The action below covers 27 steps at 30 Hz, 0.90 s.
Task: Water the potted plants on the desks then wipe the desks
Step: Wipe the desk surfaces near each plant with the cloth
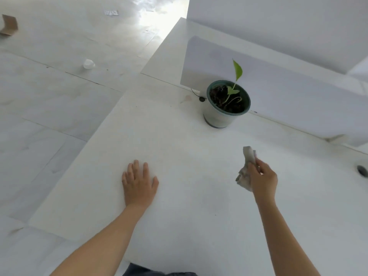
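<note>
Dark cloth at the bottom edge, probably the person's clothing (159, 272), is nearest the camera and mostly cut off. Beyond it two bare forearms reach out over the white surface (179, 148). The left hand (139, 183) lies flat, palm down, fingers spread on the surface and holding nothing. The right hand (262, 181) is raised a little and closed around a crumpled grey rag (247, 168), which sticks out above and below the fingers; whether the rag touches the surface cannot be told.

The potted plant (227, 103) stands upright toward the back of the surface, just in front of a white partition panel (278, 76), well apart from both hands. Its soil looks dark, perhaps damp, so my guess is that watering here is done and the wiping is the step in hand. No watering vessel is in view. A faint brownish stain (186, 99) to the left of the pot suggests wiping is left to do there.

A small dark object with a thin cord (201, 99) beside the pot is too small to identify. A round dark fitting (362, 170) at the right edge is partly cut off. Other desks and plants are out of view, so the rest cannot be judged. On the floor (59, 86), a whitish item (88, 64) is blurred.
</note>
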Each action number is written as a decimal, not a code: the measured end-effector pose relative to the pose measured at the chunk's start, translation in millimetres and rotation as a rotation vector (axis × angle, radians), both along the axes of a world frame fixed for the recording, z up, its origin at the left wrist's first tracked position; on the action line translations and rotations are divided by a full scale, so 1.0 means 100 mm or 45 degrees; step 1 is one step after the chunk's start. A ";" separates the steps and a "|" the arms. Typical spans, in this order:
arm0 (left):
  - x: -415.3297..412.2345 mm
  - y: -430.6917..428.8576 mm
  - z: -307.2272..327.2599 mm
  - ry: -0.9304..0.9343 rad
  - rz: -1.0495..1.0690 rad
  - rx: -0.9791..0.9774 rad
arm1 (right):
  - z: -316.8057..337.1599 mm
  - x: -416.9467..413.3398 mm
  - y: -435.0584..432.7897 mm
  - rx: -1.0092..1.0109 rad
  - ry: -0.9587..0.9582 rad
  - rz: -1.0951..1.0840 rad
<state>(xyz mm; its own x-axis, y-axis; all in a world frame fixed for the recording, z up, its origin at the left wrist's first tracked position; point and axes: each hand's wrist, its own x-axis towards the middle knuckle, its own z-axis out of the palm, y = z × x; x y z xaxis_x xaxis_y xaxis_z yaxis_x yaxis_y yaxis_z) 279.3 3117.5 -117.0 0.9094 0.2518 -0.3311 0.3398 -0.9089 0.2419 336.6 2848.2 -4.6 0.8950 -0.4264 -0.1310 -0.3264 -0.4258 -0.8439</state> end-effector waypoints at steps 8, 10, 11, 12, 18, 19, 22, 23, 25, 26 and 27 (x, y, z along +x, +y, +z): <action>0.06 -0.01 -0.13 -0.062 0.073 0.094 | -0.38 1.52 -0.21 -0.734 0.306 0.317; 0.07 0.00 -0.18 -0.155 0.107 0.130 | -0.59 1.73 -0.23 -0.787 0.470 0.439; 0.06 0.00 -0.19 -0.204 0.117 0.144 | -0.69 1.77 -0.23 -0.827 0.517 0.500; 0.05 0.00 -0.22 -0.248 0.130 0.161 | -0.79 1.80 -0.21 -0.872 0.551 0.548; 0.04 -0.02 -0.29 -0.413 0.152 0.256 | -0.97 1.59 0.08 -0.856 0.555 0.425; 0.05 -0.02 -0.30 -0.426 0.151 0.268 | -0.98 1.47 0.17 -0.842 0.556 0.400; 0.06 -0.03 -0.31 -0.433 0.156 0.285 | -1.03 1.06 0.52 -0.875 0.494 0.436; 0.06 -0.04 -0.31 -0.426 0.157 0.290 | -1.04 0.97 0.65 -0.912 0.455 0.524; 0.06 -0.03 -0.31 -0.414 0.157 0.296 | -1.04 0.96 0.92 -0.948 0.366 0.790; 0.06 -0.02 -0.32 -0.411 0.156 0.300 | -1.04 1.04 1.04 -0.957 0.332 0.922; 0.06 -0.02 -0.32 -0.408 0.154 0.302 | -1.04 1.16 1.13 -0.970 0.306 1.019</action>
<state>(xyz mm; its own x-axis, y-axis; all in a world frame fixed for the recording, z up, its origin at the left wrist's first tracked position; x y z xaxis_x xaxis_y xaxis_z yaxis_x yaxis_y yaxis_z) 285.0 3115.5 -149.2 0.9162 0.3984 0.0439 0.3891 -0.9103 0.1412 452.4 2961.3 -108.3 0.9332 0.2159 -0.2873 0.1525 -0.9618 -0.2275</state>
